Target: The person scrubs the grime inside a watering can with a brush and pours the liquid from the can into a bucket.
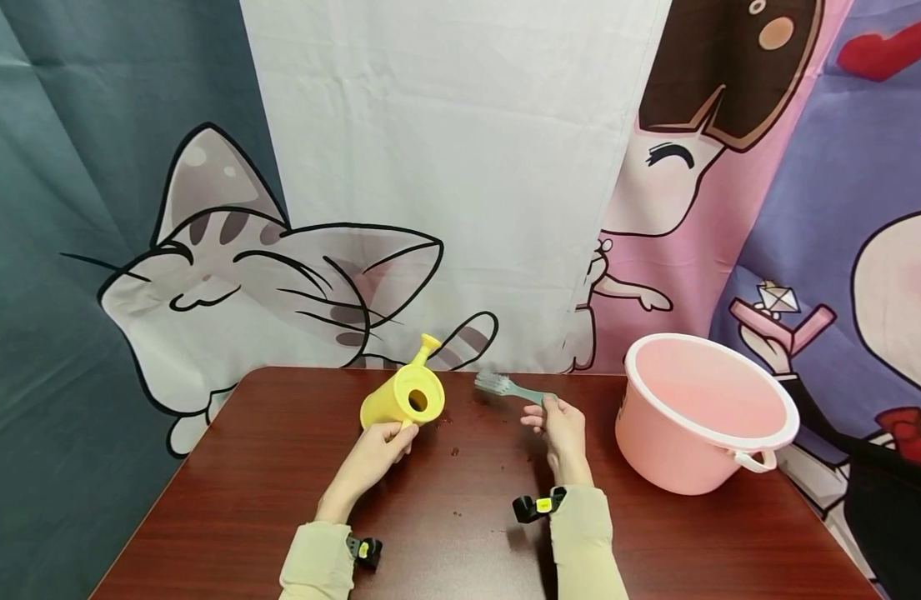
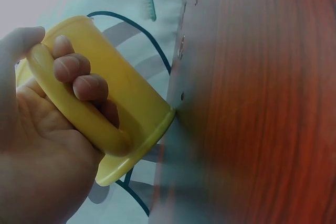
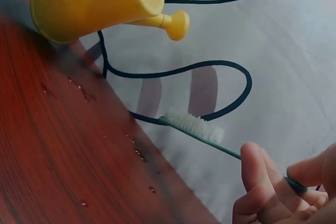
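A yellow watering can [image 1: 388, 402] is tilted over the table's far part, its spout pointing up and away. My left hand [image 1: 379, 457] grips it by the handle [image 2: 68, 106], fingers curled through the loop. To the right, my right hand [image 1: 565, 429] pinches the end of a green-handled brush [image 1: 523, 392] between thumb and fingers. The brush's pale bristles [image 3: 193, 125] face upward, and its head points left toward the can. In the right wrist view the watering can's rose [image 3: 177, 25] stands above the brush, apart from it.
A pink bucket [image 1: 673, 450] with a white rim and side handle stands at the table's right. Water drops [image 1: 455, 452] dot the brown wooden table [image 1: 227, 508] between the hands. Behind the far edge hangs a printed cloth [image 1: 460, 167] with cartoon figures.
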`<control>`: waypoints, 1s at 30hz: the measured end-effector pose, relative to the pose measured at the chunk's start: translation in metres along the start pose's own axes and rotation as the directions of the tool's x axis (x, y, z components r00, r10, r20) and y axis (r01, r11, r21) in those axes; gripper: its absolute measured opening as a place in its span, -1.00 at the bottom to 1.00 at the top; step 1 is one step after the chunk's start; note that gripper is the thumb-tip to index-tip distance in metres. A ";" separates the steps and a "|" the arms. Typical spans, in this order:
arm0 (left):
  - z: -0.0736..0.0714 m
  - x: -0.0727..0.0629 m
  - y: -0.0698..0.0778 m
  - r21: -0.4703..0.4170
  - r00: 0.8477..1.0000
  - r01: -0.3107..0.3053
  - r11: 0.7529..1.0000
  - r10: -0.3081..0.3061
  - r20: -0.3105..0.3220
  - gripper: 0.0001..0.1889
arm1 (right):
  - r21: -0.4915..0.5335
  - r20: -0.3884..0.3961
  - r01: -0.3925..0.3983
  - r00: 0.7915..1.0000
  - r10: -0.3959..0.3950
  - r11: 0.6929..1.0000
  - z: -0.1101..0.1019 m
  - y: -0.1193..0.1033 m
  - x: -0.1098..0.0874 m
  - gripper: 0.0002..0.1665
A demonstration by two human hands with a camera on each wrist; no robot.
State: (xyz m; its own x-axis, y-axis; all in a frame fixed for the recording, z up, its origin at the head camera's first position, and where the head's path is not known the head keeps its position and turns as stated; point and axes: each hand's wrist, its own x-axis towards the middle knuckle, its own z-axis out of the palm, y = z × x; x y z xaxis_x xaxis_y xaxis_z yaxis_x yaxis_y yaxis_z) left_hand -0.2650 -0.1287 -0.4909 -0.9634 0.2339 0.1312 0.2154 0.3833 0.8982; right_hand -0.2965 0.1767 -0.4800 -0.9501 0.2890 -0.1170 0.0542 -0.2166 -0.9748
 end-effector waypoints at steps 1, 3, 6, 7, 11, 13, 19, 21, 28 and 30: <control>0.000 0.000 0.000 -0.004 1.000 -0.001 1.000 0.001 0.000 -0.43 | 0.014 0.012 -0.013 1.000 0.013 1.000 0.000 0.001 0.000 -0.65; -0.001 0.000 0.001 -0.008 1.000 -0.003 1.000 0.003 -0.002 -0.44 | 0.039 0.030 -0.039 0.999 0.038 0.998 0.001 0.004 0.000 -0.64; -0.001 -0.001 0.001 -0.021 1.000 -0.002 1.000 0.002 -0.010 -0.47 | 0.053 0.046 -0.073 0.996 0.071 0.996 0.002 0.007 0.001 -0.58; -0.001 -0.001 0.001 -0.026 1.000 -0.002 1.000 0.002 -0.014 -0.48 | 0.054 0.051 -0.082 0.996 0.080 0.995 0.003 0.009 0.002 -0.55; -0.002 -0.001 0.001 -0.045 0.999 0.002 0.999 -0.003 -0.032 -0.54 | 0.037 0.066 -0.119 0.991 0.117 0.992 0.002 0.013 0.003 -0.47; -0.003 -0.001 0.000 -0.047 0.999 0.006 0.999 -0.008 -0.039 -0.55 | 0.025 0.081 -0.131 0.988 0.129 0.991 0.000 0.015 0.004 -0.47; -0.006 0.000 -0.003 -0.028 0.999 0.020 0.999 -0.021 -0.047 -0.53 | -0.081 0.102 -0.131 0.985 0.139 0.988 -0.005 0.014 0.004 -0.53; -0.007 -0.001 -0.003 -0.029 0.999 0.020 0.999 -0.021 -0.050 -0.50 | -0.125 0.094 -0.113 0.988 0.125 0.986 -0.007 0.012 0.004 -0.54; -0.010 -0.001 -0.007 -0.064 0.997 0.023 0.998 -0.028 -0.075 -0.48 | -0.207 0.063 -0.068 0.995 0.083 0.976 -0.011 0.010 0.003 -0.58; -0.010 0.000 -0.009 -0.076 0.996 0.020 0.997 -0.026 -0.084 -0.50 | -0.210 0.063 -0.071 0.994 0.085 0.975 -0.013 0.010 0.002 -0.58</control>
State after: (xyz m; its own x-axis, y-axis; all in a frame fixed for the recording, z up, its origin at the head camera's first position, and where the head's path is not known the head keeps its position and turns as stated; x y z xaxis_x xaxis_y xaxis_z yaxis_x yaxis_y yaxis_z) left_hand -0.2686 -0.1414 -0.4946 -0.9787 0.1482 0.1422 0.1833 0.3185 0.9300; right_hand -0.2944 0.1871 -0.4925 -0.9594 0.2105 -0.1878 0.1843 -0.0361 -0.9822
